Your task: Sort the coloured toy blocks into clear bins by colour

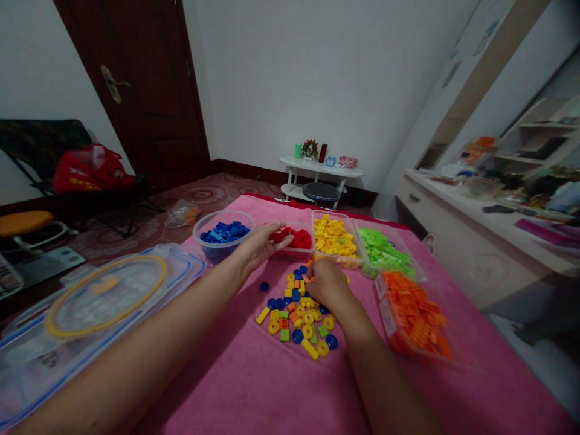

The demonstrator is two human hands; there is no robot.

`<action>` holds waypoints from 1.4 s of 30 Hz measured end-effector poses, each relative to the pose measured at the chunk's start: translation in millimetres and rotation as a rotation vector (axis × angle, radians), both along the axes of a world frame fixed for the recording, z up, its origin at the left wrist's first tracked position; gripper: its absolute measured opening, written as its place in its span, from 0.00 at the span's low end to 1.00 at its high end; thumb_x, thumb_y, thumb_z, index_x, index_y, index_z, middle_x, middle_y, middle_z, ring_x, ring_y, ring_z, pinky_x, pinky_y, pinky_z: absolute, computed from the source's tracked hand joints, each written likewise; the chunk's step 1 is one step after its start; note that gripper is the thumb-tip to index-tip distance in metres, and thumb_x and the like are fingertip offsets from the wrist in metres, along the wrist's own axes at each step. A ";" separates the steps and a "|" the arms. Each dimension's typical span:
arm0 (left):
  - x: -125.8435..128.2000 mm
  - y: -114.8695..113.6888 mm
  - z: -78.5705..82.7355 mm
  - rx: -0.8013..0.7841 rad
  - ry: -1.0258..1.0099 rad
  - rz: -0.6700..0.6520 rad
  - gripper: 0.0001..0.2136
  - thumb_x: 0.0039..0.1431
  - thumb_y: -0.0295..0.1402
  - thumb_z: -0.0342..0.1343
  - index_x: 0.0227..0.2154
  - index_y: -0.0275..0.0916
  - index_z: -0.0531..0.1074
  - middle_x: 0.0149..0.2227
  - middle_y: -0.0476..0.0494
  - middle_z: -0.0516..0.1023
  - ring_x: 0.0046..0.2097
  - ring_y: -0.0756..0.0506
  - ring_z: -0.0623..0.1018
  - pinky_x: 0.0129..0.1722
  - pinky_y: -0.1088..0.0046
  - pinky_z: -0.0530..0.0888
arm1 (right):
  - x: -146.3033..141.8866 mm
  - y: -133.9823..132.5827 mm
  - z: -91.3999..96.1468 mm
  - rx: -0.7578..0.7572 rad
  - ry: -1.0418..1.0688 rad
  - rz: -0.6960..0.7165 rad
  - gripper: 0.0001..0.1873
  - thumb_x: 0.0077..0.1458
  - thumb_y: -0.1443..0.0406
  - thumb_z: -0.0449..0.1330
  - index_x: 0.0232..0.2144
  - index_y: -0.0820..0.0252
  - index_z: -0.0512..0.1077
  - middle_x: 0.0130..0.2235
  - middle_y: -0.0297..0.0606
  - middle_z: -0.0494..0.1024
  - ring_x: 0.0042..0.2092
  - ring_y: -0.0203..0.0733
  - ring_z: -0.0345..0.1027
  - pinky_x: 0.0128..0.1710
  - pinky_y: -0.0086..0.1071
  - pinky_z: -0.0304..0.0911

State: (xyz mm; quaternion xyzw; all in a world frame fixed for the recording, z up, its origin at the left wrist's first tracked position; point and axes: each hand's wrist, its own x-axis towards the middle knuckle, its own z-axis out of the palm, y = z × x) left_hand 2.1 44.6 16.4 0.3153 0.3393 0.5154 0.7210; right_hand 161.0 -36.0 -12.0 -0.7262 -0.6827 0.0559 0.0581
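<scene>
Nearest, on the pink-covered desk (pixel 226 380): a spread of loose pieces (pixel 308 314), with a yellow brick (pixel 310 348) and a blue wheel (pixel 332 342) along its near edge. Better to pick singly from this loose fringe than to dig into the crowded middle. Mind the orange bricks (pixel 414 314) just to the right; avoid knocking them with the forearm. At the far right of the spread, right hand (pixel 330 283) palm-down, fingers curled in among the pieces; gripping one or merely touching, cannot tell. Best to pinch by opposite sides and lift straight up, without dragging neighbours along. Beyond the stray blue disc (pixel 264 286), left hand (pixel 260 244) beside the red bricks (pixel 299 238), fingers spread and open, no held piece visible. Worth staying low there, to avoid scattering. Alongside, blue bricks (pixel 225 232) to the left; yellow bricks (pixel 334 235) and green bricks (pixel 384 251) to the right.
</scene>
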 end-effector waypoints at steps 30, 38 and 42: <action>30.3 -33.7 -31.9 0.837 0.689 -0.026 0.08 0.51 0.26 0.56 0.30 0.42 0.79 0.36 0.43 0.77 0.43 0.43 0.73 0.49 0.66 0.68 | 146.6 -49.3 59.5 0.096 0.054 -0.397 0.13 0.45 0.63 0.61 0.36 0.53 0.78 0.37 0.40 0.79 0.37 0.44 0.73 0.36 0.33 0.64; 23.8 -24.1 -51.6 0.976 0.745 -0.011 0.12 0.52 0.23 0.55 0.33 0.45 0.79 0.40 0.42 0.76 0.46 0.42 0.72 0.52 0.63 0.66 | 149.3 -56.5 40.5 0.049 0.022 -0.130 0.19 0.53 0.66 0.55 0.47 0.60 0.74 0.53 0.44 0.73 0.55 0.45 0.65 0.55 0.35 0.57; 23.2 -21.0 -57.3 1.096 0.829 0.009 0.14 0.55 0.23 0.51 0.37 0.44 0.79 0.42 0.42 0.76 0.46 0.43 0.72 0.50 0.64 0.67 | 166.8 -84.2 36.2 0.069 0.017 -0.005 0.21 0.55 0.66 0.52 0.50 0.62 0.72 0.53 0.46 0.73 0.55 0.45 0.65 0.57 0.38 0.56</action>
